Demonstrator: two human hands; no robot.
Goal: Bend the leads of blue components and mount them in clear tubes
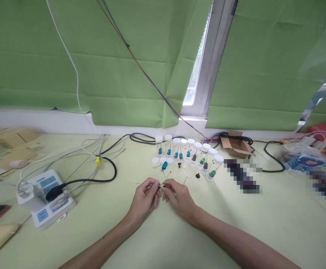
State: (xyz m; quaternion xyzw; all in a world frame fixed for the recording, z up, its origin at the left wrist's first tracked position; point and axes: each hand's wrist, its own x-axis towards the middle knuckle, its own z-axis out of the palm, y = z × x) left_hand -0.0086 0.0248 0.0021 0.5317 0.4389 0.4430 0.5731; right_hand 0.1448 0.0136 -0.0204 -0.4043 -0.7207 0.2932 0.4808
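Note:
My left hand and my right hand meet above the table, fingertips pinched close together. Between them is a small dark piece, mostly covered by the fingers, with a hint of blue at the left hand; its kind is too small to make out. Just beyond the fingers lie a blue beaded piece with thin wire legs, a black knob-like part and another black part. A bent metal pin lies by the right hand. Loose white caps rest in front of the vials.
A curved row of clear, white-capped vials holds small blue, grey and green pieces. Behind it are an open cardboard box and black cables. A power strip with plugs stands left; a plastic bag lies right.

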